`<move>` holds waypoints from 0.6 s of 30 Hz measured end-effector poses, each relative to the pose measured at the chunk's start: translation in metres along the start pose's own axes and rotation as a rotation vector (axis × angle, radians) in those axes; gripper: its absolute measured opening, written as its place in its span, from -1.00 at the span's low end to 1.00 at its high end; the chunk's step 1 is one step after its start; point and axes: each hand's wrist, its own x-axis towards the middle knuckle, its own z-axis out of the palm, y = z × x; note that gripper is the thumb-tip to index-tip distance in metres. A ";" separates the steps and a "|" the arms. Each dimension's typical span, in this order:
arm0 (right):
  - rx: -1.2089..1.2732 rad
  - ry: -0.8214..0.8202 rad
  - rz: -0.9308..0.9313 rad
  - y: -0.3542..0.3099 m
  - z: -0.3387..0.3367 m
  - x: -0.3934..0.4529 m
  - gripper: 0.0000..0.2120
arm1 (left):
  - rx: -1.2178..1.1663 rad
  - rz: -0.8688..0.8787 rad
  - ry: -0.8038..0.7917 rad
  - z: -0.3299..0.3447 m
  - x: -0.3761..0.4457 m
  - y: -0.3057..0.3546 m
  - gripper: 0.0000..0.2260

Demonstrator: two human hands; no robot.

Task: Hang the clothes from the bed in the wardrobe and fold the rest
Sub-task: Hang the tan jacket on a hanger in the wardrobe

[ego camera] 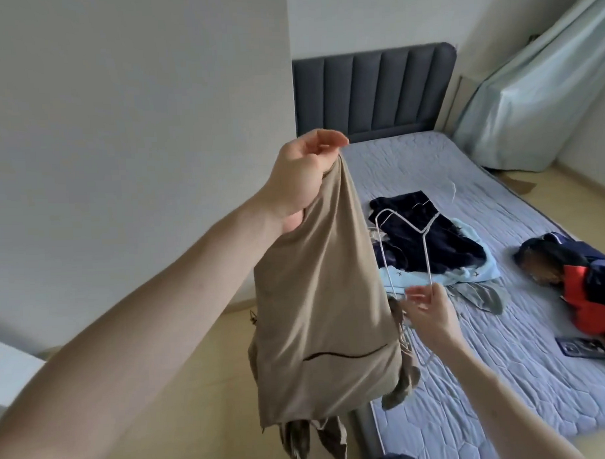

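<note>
My left hand (301, 176) is raised and grips the top of a beige garment (317, 304), which hangs down in front of me with a dark pocket slit low on it. My right hand (429, 310) pinches a white wire hanger (423, 245) beside the garment's right edge; part of the hanger is hidden behind the cloth. On the bed (471, 378) lie a dark navy garment (428, 235) on a light blue one (474, 273), a grey piece (481, 295), and a red and navy jacket (591, 281).
A grey padded headboard (375, 89) stands at the far end of the bed. A white wall (119, 132) fills the left. Pale green curtains (536, 94) hang at the right. A dark flat object (581, 348) lies near the bed's right edge. The floor is light wood.
</note>
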 end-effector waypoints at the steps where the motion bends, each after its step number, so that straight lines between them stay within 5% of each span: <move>1: 0.022 -0.012 -0.023 -0.011 -0.004 -0.007 -0.74 | -0.059 -0.049 0.080 -0.003 0.000 0.003 -0.75; 8: 0.215 -0.403 -0.217 -0.064 0.016 -0.110 -0.33 | -0.324 -0.177 0.286 0.009 -0.014 0.022 -0.71; 14: 0.108 -0.306 -0.265 -0.090 0.064 -0.151 -0.15 | -0.508 -0.130 0.377 0.028 -0.023 0.053 -0.64; 18: 0.059 -0.280 -0.224 -0.091 0.083 -0.149 -0.21 | -0.575 -0.084 0.454 0.018 -0.021 0.069 -0.61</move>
